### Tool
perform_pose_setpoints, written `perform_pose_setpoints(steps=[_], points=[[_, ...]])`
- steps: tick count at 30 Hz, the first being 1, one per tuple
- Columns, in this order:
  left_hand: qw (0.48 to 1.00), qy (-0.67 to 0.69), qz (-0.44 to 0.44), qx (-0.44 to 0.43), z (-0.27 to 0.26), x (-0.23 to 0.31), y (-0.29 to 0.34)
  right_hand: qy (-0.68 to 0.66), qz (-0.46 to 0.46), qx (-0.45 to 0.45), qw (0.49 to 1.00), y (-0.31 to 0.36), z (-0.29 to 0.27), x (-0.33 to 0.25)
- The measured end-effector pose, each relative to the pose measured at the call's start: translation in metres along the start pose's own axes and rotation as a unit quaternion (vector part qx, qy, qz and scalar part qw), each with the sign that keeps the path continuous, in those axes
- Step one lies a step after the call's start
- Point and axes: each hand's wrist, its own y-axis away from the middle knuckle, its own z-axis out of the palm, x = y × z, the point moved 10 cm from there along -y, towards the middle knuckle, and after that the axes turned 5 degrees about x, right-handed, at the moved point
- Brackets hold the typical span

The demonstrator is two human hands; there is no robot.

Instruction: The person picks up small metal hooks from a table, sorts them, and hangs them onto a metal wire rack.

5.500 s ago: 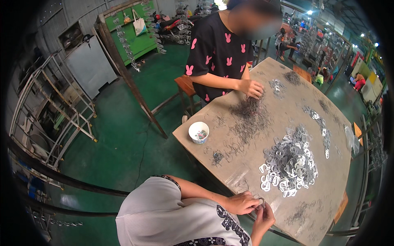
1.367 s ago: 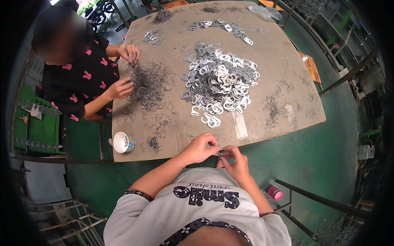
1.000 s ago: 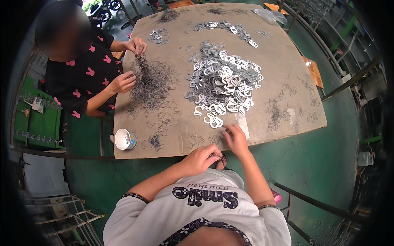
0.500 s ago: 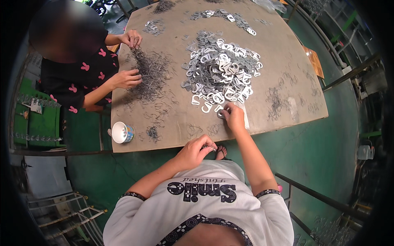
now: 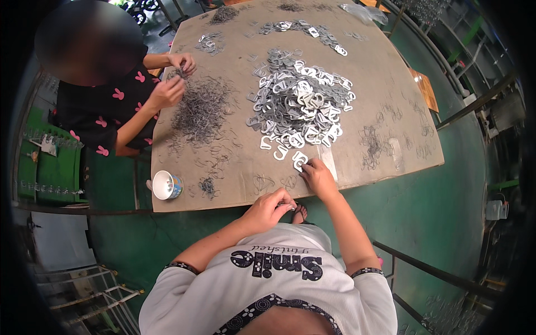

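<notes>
Shirt: light with dark patterned cuffs, my shirt [image 5: 340, 296] is filling the near middle, between my two forearms.
Grip, left: my left hand [image 5: 264, 212] is clenching a small metal piece [image 5: 292, 208] at the near table edge; my fingers are hiding most of it.
Grip, right: my right hand [image 5: 320, 178] is touching a flat silvery clip [image 5: 300, 160] with its fingertips; whether they are pinching it, I cannot tell.
Clip: it is lying on the brown tabletop [image 5: 245, 167], just nearer than the large pile.
Cup: a white paper cup [image 5: 178, 187] is standing at the near left corner.
Clip pile: flat, looped clips [image 5: 301, 103] are heaping up in the middle.
Wire pieces: a dark, thin tangle [image 5: 201, 114] is spreading over the left; a sparser scatter [image 5: 371, 146] is lying right.
Co-worker: a person's two hands [image 5: 166, 94] are working close together above the tangle's far left side.
Far side: a band of clips [image 5: 314, 32] is curving across the table; a clear plastic bag [image 5: 364, 12] is lying far right.
</notes>
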Motion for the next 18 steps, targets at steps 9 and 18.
perform_pose_setpoints(steps=[9,18], points=[[0.998,-0.028,0.029,0.056,0.000,0.008,-0.006,-0.180,0.173,0.111,0.962,0.013,-0.046,-0.001],[0.985,-0.086,0.068,0.130,-0.006,0.016,-0.004,-0.196,0.126,0.083,0.969,0.028,-0.075,-0.075]])
